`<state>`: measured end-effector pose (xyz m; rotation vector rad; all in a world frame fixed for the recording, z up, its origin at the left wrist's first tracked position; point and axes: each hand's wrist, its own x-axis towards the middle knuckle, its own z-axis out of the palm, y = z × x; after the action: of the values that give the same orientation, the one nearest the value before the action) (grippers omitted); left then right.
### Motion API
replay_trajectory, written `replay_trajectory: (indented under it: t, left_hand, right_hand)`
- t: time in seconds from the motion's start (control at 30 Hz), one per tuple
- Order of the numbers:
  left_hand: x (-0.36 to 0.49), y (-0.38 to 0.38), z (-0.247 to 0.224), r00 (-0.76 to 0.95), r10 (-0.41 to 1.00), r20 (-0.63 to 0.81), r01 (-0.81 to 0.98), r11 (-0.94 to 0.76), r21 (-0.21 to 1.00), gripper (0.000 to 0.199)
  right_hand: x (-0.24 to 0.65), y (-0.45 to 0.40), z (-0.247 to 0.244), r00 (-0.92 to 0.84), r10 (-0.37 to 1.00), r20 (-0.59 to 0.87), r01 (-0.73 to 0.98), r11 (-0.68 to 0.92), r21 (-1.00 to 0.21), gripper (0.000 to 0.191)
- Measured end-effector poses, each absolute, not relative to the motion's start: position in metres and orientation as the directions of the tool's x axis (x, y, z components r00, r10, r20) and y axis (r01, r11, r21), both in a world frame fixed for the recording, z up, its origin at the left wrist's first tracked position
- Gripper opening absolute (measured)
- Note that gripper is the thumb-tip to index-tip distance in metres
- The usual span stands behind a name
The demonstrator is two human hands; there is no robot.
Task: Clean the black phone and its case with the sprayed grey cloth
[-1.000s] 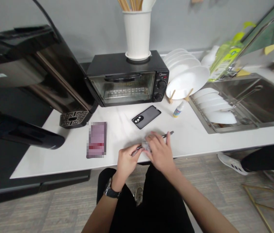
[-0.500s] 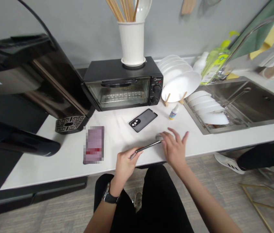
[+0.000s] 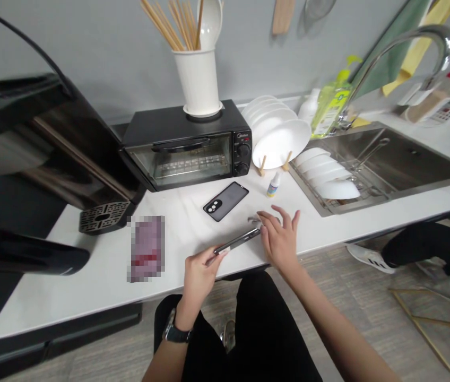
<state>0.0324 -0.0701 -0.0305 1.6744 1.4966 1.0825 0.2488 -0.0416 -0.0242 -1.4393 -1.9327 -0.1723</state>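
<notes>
A dark, thin smartphone [image 3: 236, 241] is held over the counter's front edge, tilted and seen nearly edge-on. My left hand [image 3: 200, 273] grips its left end between thumb and fingers. At the other end is my right hand [image 3: 279, 239], thumb and index finger pinched by the phone's corner, the other fingers lifted and spread. A small grey piece [image 3: 253, 218], possibly cloth, sticks out from its fingertips; its kind is unclear. Beyond the phone lies a black-edged phone case [image 3: 225, 201] with a camera cutout. A small spray bottle [image 3: 273, 185] stands right of the case.
A blurred-out purple item [image 3: 147, 248] lies on the white counter [image 3: 101, 289] at left, near a black drinks machine [image 3: 103, 217]. Behind are a toaster oven [image 3: 193, 159] and racked plates [image 3: 283, 143]. The sink [image 3: 404, 154] holds bowls. Another person's leg [image 3: 416, 246] shows at right.
The view has shifted, so the counter things sit further left and more of the sink side shows. The phone has tilted slightly, showing more of its side edge; both hands keep their holds.
</notes>
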Motion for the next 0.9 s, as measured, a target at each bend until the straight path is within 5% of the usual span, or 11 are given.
replay_trajectory:
  t: [0.23,0.43,0.63,0.9]
  left_hand:
    - [0.026,-0.071,-0.037,0.006,0.957,0.290,0.615,-0.232,0.754,0.038]
    - [0.030,-0.071,-0.032,0.005,0.985,0.173,0.512,-0.151,0.845,0.021]
    - [0.030,-0.067,-0.019,-0.018,0.950,0.311,0.484,-0.264,0.834,0.019]
    - [0.080,-0.055,0.015,-0.117,0.893,0.434,0.163,-0.414,0.896,0.010]
  right_hand:
    - [0.189,-0.066,-0.032,-0.414,0.683,0.601,0.752,0.629,-0.197,0.036]
    - [0.257,-0.044,-0.026,-0.085,0.794,0.603,0.888,0.334,-0.315,0.035]
    - [0.207,-0.055,-0.021,-0.374,0.661,0.651,0.678,0.673,-0.294,0.032]
    - [0.198,-0.051,-0.007,0.158,0.740,0.654,0.442,0.539,-0.717,0.035]
